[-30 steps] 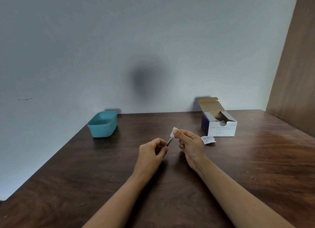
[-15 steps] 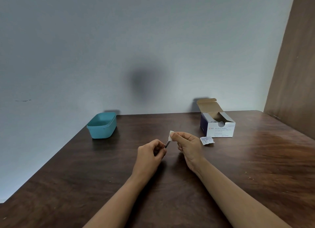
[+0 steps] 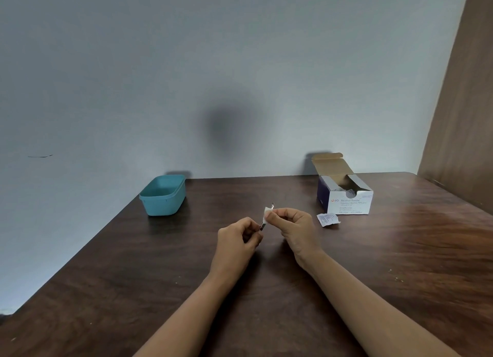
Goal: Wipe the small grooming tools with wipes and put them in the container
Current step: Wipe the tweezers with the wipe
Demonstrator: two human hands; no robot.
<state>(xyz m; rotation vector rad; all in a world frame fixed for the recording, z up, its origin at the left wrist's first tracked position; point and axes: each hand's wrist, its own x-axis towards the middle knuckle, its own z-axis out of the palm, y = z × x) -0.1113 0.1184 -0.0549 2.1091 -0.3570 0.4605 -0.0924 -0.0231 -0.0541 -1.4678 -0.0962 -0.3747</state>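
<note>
Two containers on our table point(image 3: 373, 263): teal tub point(image 3: 163, 195) far left, interior hidden; open alcohol-swab box point(image 3: 344, 194), packets inside. Our left hand point(image 3: 236, 240) pinches a metal grooming tool point(image 3: 264, 224); right hand point(image 3: 290, 227) clamps a white wipe point(image 3: 267, 213) around it. Torn sachet point(image 3: 328, 219) beside box.

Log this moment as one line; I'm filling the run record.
step: wiping | left hand: holds metal tool | right hand: pinches wipe on tool | teal container: apart

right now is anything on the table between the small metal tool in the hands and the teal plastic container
Nothing visible does. The small metal tool sits pinched between the left hand and the white wipe in the right hand. Only bare dark wooden table lies between it and the teal plastic container, which is open-topped.
</note>
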